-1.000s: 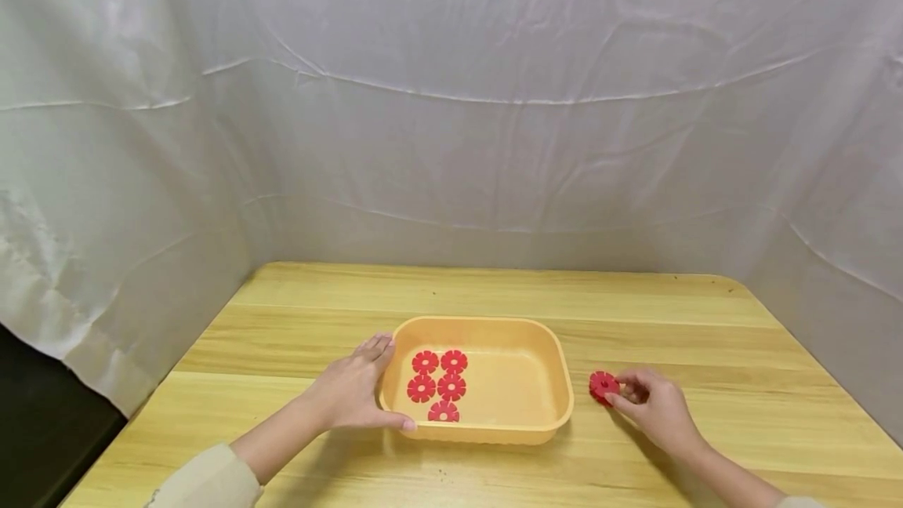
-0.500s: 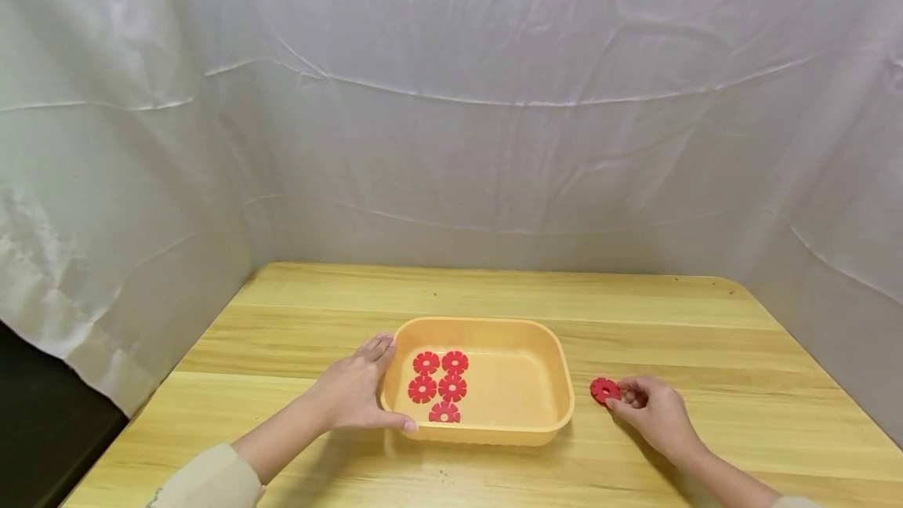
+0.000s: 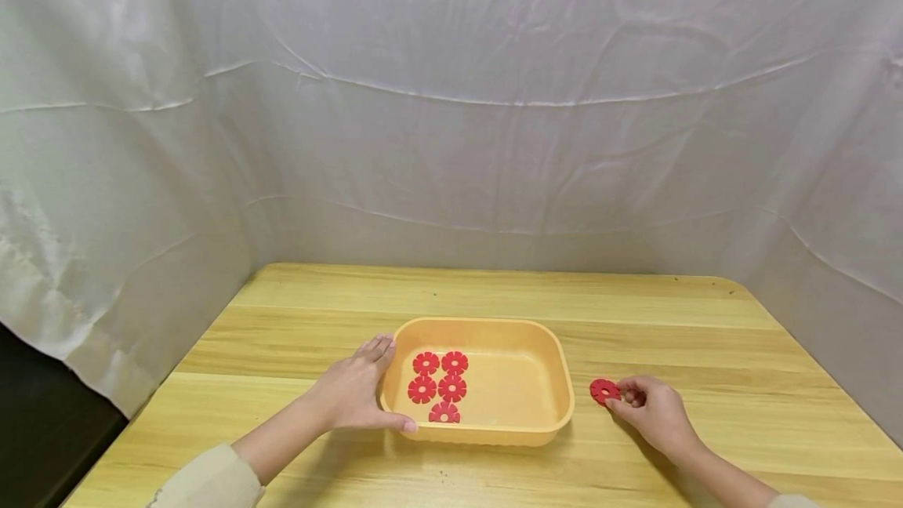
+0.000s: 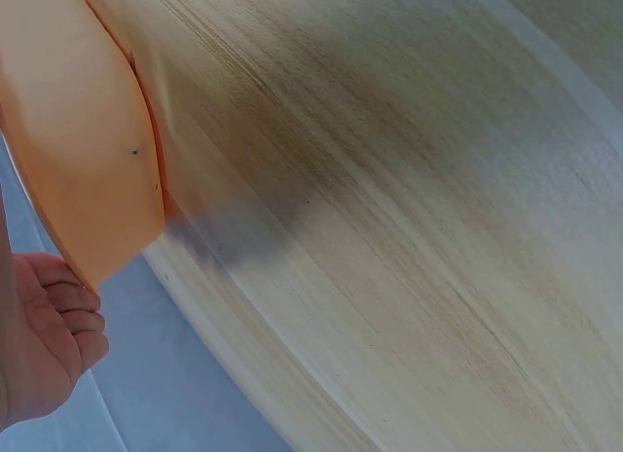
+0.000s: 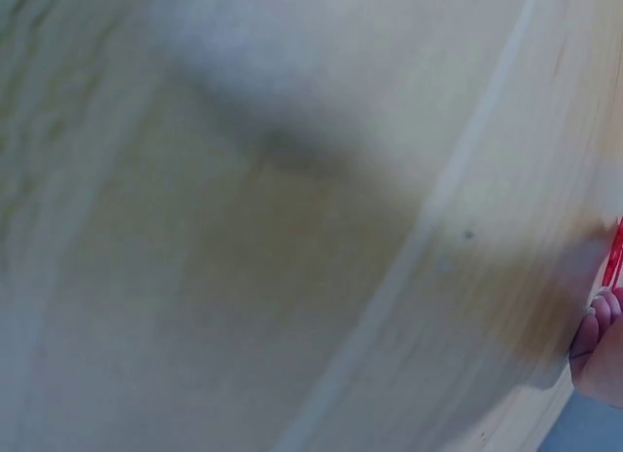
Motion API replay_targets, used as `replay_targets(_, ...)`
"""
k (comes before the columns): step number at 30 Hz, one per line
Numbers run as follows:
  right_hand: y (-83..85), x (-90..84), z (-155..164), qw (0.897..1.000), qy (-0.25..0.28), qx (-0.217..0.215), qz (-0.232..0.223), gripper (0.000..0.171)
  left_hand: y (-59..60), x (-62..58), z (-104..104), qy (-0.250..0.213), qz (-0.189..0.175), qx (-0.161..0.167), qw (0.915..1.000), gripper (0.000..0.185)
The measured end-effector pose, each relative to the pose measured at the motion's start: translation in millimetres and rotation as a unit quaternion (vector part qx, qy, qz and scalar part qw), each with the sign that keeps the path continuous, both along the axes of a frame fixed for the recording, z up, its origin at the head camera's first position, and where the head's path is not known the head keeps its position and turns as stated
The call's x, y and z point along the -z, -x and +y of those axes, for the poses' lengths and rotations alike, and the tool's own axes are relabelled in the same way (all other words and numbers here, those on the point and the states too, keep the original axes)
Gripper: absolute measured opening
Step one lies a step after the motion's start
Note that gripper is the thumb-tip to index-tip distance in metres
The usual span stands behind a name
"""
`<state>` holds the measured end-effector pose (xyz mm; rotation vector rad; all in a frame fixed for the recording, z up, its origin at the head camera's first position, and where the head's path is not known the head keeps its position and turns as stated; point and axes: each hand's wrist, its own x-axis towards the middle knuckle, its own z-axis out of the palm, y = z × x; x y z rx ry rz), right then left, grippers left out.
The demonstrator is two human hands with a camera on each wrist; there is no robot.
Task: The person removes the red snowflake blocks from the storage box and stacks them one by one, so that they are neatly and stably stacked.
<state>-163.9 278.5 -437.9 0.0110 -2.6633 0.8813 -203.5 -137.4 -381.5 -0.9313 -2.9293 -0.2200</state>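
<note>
A shallow orange plastic tray [image 3: 515, 428] sits on the wooden table. My left hand [image 3: 356, 392] grips its left end, with the thumb at the near corner and fingers at the far corner. In the left wrist view, the fingers of that hand [image 4: 58, 325] curl at the tray's edge. Inside the tray's left half lie several red snowflake discs [image 3: 422, 389], flat and in two columns. To the right of the tray, my right hand [image 3: 656, 414] pinches a red snowflake disc [image 3: 600, 392] between thumb and fingers, low over the table. The right wrist view catches only the disc's edge [image 5: 613, 257].
The light wooden table [image 3: 339, 320] extends around the tray on every side. Pale cloth [image 3: 494, 163] hangs behind it and along both sides. A dark area [image 3: 42, 422] shows at the lower left.
The red disc in my right hand has tilted flatter and dropped slightly, and the right hand has lowered a little. The left hand and the tray stay where they were.
</note>
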Motion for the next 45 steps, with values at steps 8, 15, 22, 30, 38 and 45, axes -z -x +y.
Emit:
replay_targets(8, 1.0, -2.9, 0.1, 0.999, -0.003, 0.002, -0.032, 0.023, -1.1, -0.8, -0.2, 0.002, 0.0, -0.001, 1.0, 0.115)
replay_targets(15, 0.0, -3.3, -0.5, 1.0, 0.002, 0.002, -0.028, 0.022, -1.6, -1.1, -0.3, -0.001, 0.0, -0.001, 1.0, 0.115)
replay_targets(22, -1.1, -4.3, 0.4, 0.999, 0.012, 0.003, -0.03, 0.02, -1.9, -1.3, -0.7, 0.0, 0.0, -0.001, 1.0, 0.115)
replay_targets(30, -1.2, -9.5, 4.4, 0.999, 0.024, 0.014, -0.019, 0.019, -1.8, -2.1, -0.1, -0.002, -0.006, -0.003, 1.0, 0.115)
replay_targets(38, 3.4, -23.5, 5.9, 0.999, 0.039, 0.004, -0.014, 0.022, -1.1, -1.6, 0.2, 0.001, -0.007, -0.004, 1.0, 0.115)
replay_targets(45, 9.0, -37.4, -0.3, 0.999, 0.043, 0.006, 0.018, 0.021, -0.8, -2.0, 0.8, -0.002, -0.007, -0.003, 1.0, 0.114)
